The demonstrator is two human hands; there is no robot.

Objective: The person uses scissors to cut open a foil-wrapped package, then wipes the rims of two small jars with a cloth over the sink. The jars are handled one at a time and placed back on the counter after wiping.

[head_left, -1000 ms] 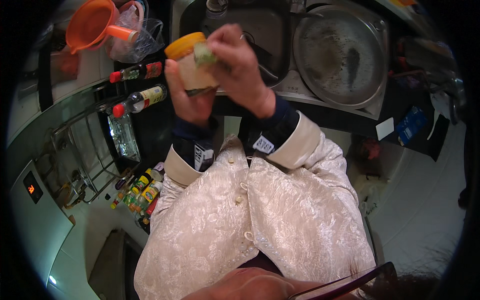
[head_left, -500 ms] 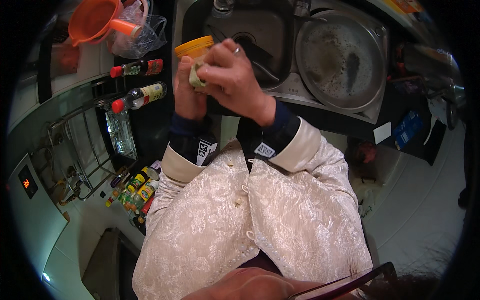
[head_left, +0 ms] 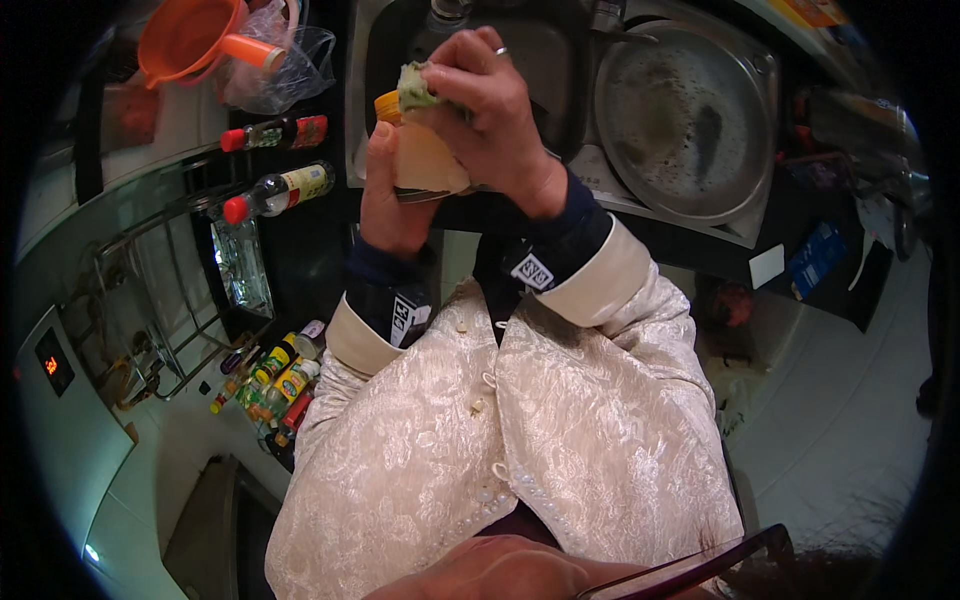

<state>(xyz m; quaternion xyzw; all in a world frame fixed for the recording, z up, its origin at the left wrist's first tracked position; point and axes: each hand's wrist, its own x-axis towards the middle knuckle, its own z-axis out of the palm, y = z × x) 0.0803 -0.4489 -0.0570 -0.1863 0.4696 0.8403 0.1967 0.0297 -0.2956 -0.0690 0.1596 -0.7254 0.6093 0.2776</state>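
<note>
My left hand (head_left: pixel 392 195) is closed around a jar (head_left: pixel 428 162) with a pale, peach-coloured body and a yellow-orange top (head_left: pixel 385 106). The jar is tilted over the front edge of the sink, and my fingers behind it are mostly hidden. Pinched in my right hand (head_left: pixel 485 95) is a pale green, worn-looking scrubbing sponge (head_left: pixel 416 88). It sits against the jar near the yellow top, covering part of it. The right hand also hides the jar's far right side.
The sink basin (head_left: pixel 548 45) lies beyond my hands, with a faucet at its far edge. To the right stands a large round metal pan (head_left: pixel 650 75) with dark stains. Red-capped bottles (head_left: pixel 290 192), an orange strainer (head_left: pixel 190 40) and a plastic bag (head_left: pixel 285 75) are at left.
The jar has turned, so its broad pale side now shows and its yellow top sits lower. My right hand has moved up and slightly right with the sponge, toward the jar's top.
</note>
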